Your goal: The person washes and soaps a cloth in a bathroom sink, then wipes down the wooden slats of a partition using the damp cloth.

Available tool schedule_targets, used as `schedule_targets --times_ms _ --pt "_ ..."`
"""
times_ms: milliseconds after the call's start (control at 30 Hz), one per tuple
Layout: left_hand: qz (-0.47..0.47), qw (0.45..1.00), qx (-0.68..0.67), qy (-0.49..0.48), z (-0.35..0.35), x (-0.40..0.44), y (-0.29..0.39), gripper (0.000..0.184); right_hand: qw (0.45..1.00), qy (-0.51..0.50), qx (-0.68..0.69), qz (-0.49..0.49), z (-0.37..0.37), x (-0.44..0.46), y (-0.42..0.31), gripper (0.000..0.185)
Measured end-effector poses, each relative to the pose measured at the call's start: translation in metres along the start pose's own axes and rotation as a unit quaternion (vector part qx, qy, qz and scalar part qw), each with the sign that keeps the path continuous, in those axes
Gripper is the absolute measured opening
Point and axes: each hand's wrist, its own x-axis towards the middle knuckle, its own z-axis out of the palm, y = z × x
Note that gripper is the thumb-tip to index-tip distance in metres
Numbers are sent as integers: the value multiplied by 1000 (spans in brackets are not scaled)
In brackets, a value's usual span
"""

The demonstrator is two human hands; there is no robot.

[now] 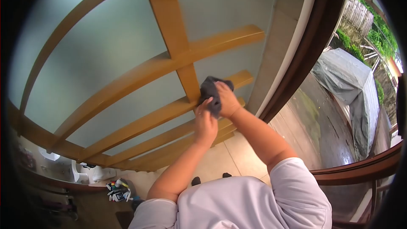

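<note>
A dark grey cloth (209, 91) is bunched against a wooden slat frame (169, 59), at the joint of an upright bar and a crosswise slat. My right hand (227, 99) is closed on the cloth from the right and presses it onto the wood. Lower and to the left, my left hand (205, 121) pinches the cloth's lower edge, its fingers close to the slat. Behind the slats lies a frosted pane (114, 46). The cloth and hands hide part of the joint.
To the right, a dark brown frame (309, 38) borders an opening to the outdoors, where a grey tarp (347, 76) covers something. Below is a tiled floor (237, 152). Several small items (118, 190) and a white plastic chair (91, 174) are at lower left.
</note>
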Motion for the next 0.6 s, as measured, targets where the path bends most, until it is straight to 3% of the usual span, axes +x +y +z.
schedule_targets --times_ms 33,100,167,233,333,367,400,433,500,600 --pt "27 998 14 -55 12 4 -1 43 999 12 -31 27 -4 -11 19 48" --pt "98 965 180 -163 33 18 17 51 989 -9 -141 40 -22 -30 61 47" --pt "87 957 194 -198 67 30 17 56 983 7 -180 21 -39 -41 81 47" --pt "63 972 139 -177 78 29 17 53 980 16 -191 55 -42 -44 84 45" --pt "13 992 23 -121 62 23 9 47 981 37 -137 132 -12 -56 60 62" --pt "33 997 4 -74 48 16 0 41 982 65 -80 157 -8 -54 32 70" --pt "2 999 -13 -32 28 9 4 35 977 83 35 192 -12 -40 2 57" --pt "-31 999 -3 -13 15 -1 -5 31 998 25 -45 32 1 -38 -4 45" --pt "-66 997 -38 -17 5 -4 -10 26 998 22 -43 -40 -1 -23 -18 41" --pt "-57 996 10 -62 7 11 -5 17 998 9 -60 -35 -4 -12 11 41"
